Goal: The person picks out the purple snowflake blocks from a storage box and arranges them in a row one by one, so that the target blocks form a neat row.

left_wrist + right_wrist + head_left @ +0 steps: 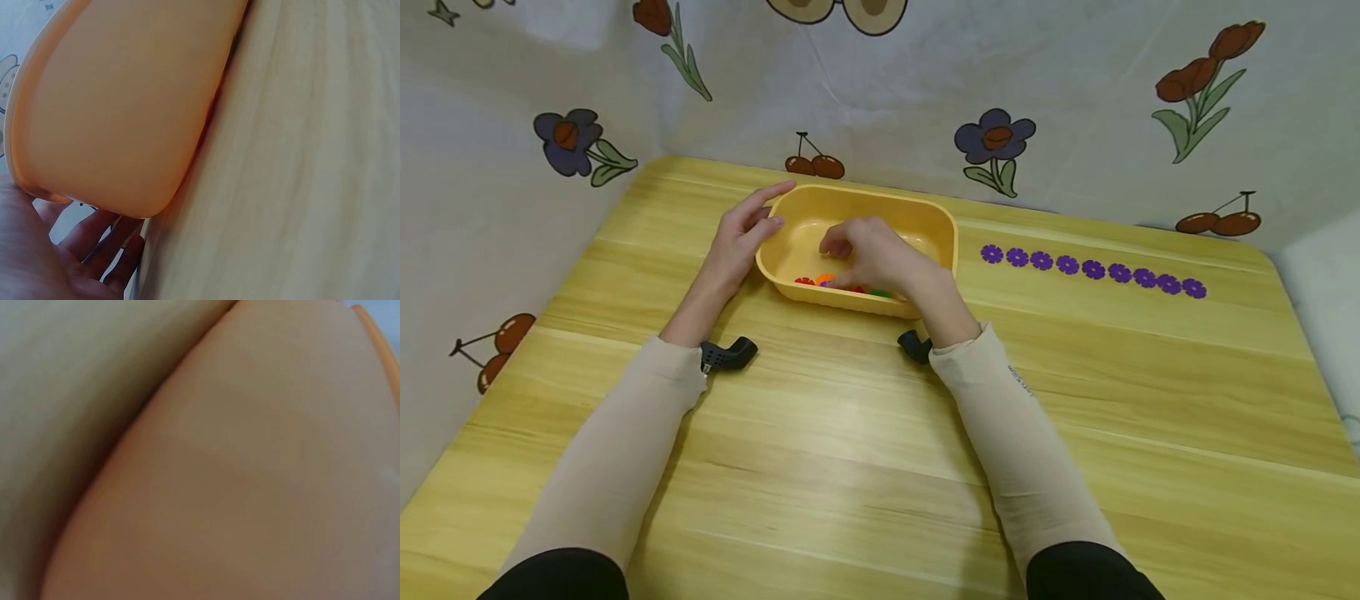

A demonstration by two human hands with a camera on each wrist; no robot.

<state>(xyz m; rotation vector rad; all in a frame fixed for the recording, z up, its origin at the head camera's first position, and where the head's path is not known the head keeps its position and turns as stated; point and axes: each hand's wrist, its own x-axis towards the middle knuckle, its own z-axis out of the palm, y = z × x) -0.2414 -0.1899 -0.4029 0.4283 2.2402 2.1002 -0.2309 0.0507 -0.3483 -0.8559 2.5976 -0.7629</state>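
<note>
A yellow plastic basin (857,198) stands on the table near its back edge. My left hand (735,242) holds its left end, thumb over the rim and fingers along the outside; the left wrist view shows these fingers (100,240) against the basin's end wall. Inside the basin, my right hand (880,257) reaches down with thumb and fingers apart, nothing visible between them. Below it, partly hidden by the near wall, lie snowflake-shaped plastic discs: red (805,281), orange (825,278) and green (880,293). The right wrist view is filled by the basin's outer wall (237,462).
Right of the basin, several purple snowflake discs (1067,264) lie in a slightly slanting row on the wooden table (820,450). A pale cloth (880,92) printed with flowers and cherries hangs behind the table. Dark wrist-worn mounts (730,354) sit at both cuffs.
</note>
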